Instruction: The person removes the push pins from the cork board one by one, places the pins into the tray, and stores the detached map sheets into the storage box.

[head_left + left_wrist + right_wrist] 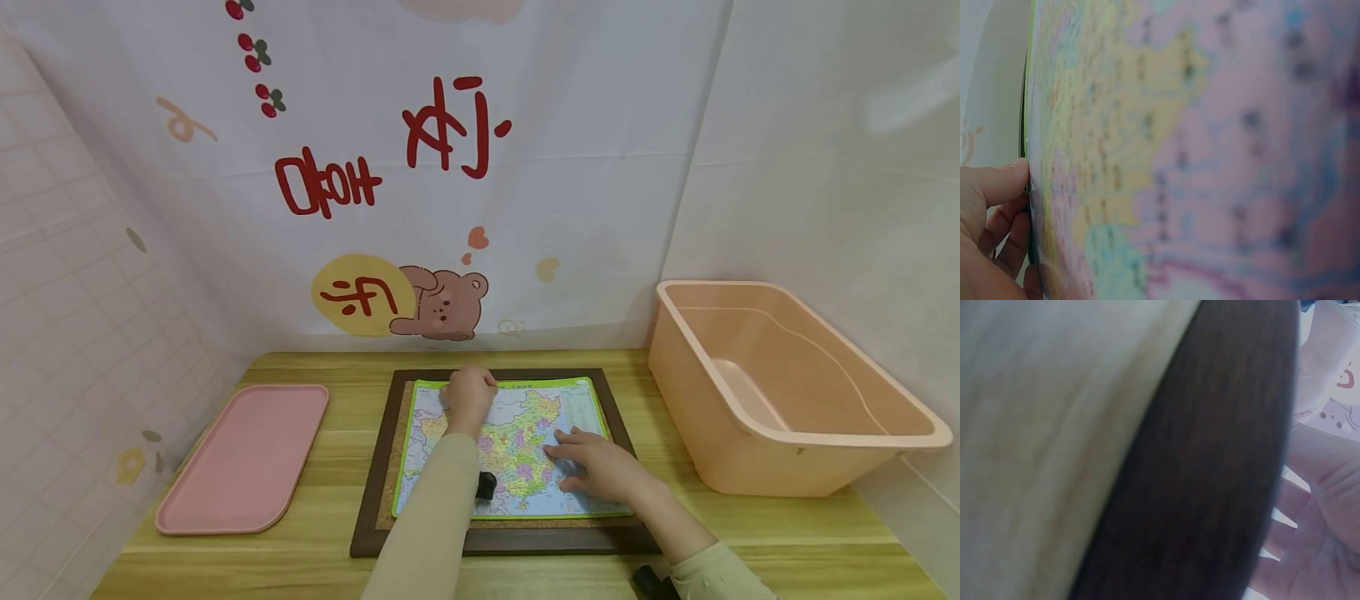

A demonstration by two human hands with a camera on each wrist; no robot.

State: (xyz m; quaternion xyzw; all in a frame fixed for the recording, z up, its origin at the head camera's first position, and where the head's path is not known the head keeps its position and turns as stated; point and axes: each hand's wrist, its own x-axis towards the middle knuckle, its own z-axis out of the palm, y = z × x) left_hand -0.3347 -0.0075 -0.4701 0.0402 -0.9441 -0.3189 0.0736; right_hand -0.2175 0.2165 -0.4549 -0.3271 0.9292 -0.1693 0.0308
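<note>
A colourful map sheet with a green border lies on a dark-framed cork board. At the map's top edge is my left hand, with its fingers bent. The left wrist view shows the thumb and fingers of that hand right at the map's edge; I cannot tell whether something is between them. Over the map's lower right part my right hand lies with fingers spread and nothing gripped. Its palm appears beside the dark frame in the right wrist view.
A pink tray lies left of the board on the wooden table. To the right stands a deep peach-coloured basin. Behind the table hangs a printed white cloth.
</note>
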